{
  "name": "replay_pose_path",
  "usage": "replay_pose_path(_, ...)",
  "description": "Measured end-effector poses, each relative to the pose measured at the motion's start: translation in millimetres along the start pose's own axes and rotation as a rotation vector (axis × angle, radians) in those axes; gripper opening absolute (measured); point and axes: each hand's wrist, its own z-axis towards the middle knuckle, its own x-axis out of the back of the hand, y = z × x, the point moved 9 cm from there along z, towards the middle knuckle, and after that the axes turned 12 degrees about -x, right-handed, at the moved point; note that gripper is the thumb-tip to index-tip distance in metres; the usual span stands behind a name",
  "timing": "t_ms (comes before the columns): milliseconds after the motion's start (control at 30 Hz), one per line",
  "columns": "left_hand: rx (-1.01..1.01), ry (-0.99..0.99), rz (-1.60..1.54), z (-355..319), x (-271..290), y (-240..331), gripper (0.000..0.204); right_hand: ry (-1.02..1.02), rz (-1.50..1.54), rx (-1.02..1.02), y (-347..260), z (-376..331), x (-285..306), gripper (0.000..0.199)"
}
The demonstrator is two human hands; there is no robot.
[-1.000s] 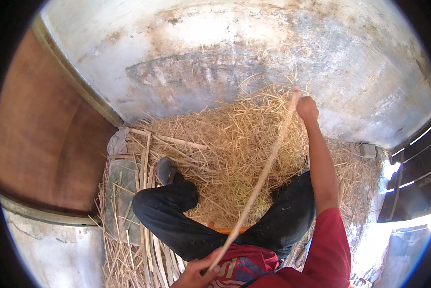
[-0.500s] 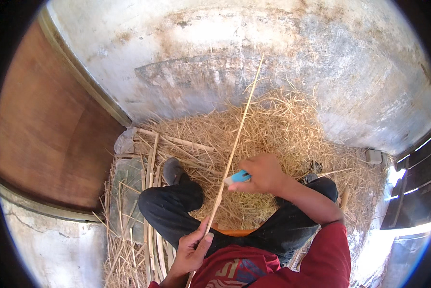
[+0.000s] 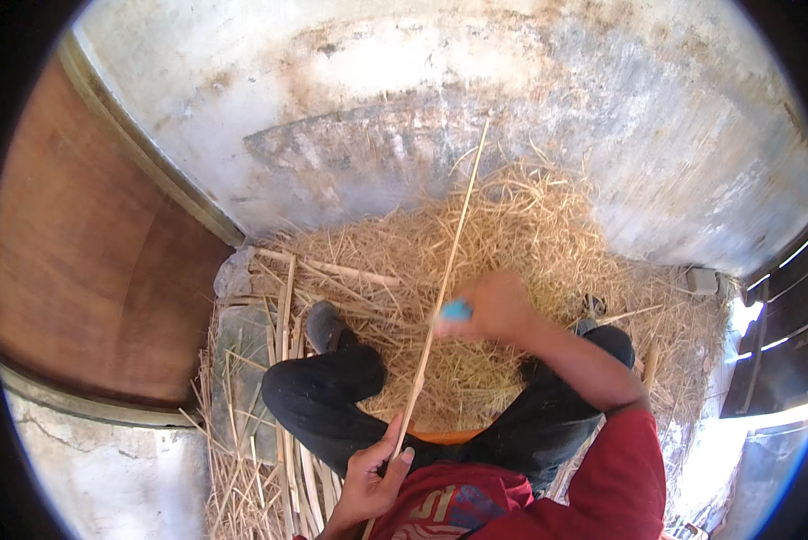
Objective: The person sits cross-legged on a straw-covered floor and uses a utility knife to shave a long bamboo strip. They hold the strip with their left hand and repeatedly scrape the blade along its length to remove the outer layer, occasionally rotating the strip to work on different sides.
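Stick (image 3: pixel 417 382) is clamped in the left hand (image 3: pixel 375 477), near the view's lower edge, and is flanked by bent knees (image 3: pixel 291 382) set well apart; beyond, with room left between both hands, a blurred blue tool (image 3: pixel 456 310) is gripped by the right hand (image 3: pixel 497 308) over loose straw (image 3: pixel 548 234); the stick's far tip is backed by the wall (image 3: pixel 404 63), contact unclear

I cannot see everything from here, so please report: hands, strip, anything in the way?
Left hand gripping pale strip. Right hand gripping blue tool at strip; contact blurred. Straw-like shavings heaped beneath; nothing seen blocking the tool.
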Motion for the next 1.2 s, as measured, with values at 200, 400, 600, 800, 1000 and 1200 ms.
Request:
replay_pose_path(200,-0.107,-0.321,-0.033,-19.7,-32.8,26.7,0.045,-0.124,-0.097,-0.393,69.6,31.0,-13.9,0.076)
replay_pose_path(400,0.054,0.065,-0.333,11.4,5.5,-14.2,0.050,0.075,0.249,-0.219,28.1,8.2,-7.7,0.067)
replay_pose_path(600,0.092,0.069,-0.490,16.2,-2.1,-28.6,0.050,0.243,0.155,0.144,-19.3,-7.8,17.1,0.056)
replay_pose_path(800,0.060,0.003,-0.215,13.6,-5.0,-19.5,0.049,0.241,0.142,-0.189,49.2,29.1,9.5,0.065)
replay_pose_path(1000,-0.032,0.043,-0.131,18.8,-0.6,-16.9,0.049,0.148,-0.005,0.140,-15.5,6.3,-2.4,0.062)
replay_pose_path(1200,0.002,-0.038,-0.046,-1.1,-5.9,-8.5,0.049,0.087,0.118,-0.589,119.8,67.3,34.1,0.071)
